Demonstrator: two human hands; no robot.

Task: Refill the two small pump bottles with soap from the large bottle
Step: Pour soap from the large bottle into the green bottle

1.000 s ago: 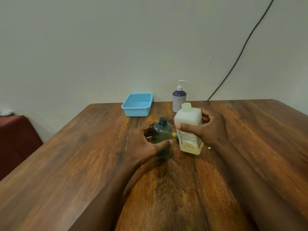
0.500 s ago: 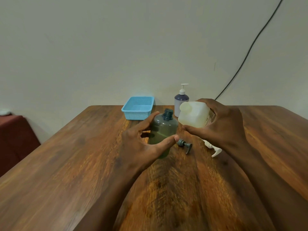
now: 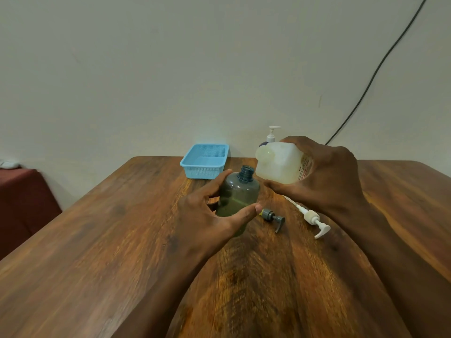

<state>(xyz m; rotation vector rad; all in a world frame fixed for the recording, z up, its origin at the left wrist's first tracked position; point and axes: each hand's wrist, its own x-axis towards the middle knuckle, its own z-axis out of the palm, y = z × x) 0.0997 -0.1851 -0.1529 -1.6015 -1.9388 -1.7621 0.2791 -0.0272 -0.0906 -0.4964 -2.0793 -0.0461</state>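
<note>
My right hand (image 3: 324, 181) grips the large whitish soap bottle (image 3: 280, 164), lifted and tilted left so its mouth hangs just above and right of the open neck of the dark green bottle (image 3: 238, 193). That small bottle stands on the wooden table (image 3: 97, 240) with my left hand (image 3: 210, 215) wrapped around its body. Its grey pump (image 3: 273, 217) lies on the table beside it, and a white pump (image 3: 313, 219) lies further right. The second small bottle, purple with a white pump (image 3: 271, 136), stands at the back, mostly hidden by the large bottle.
A light blue plastic basket (image 3: 205, 162) sits at the table's far edge, left of the bottles. A black cable (image 3: 375, 71) runs up the wall at right. A dark red surface (image 3: 22, 206) stands beyond the table's left side.
My right hand lifted the large bottle off the table and tilted it toward the green bottle. The two pumps it had hidden came into view. My left hand kept its hold.
</note>
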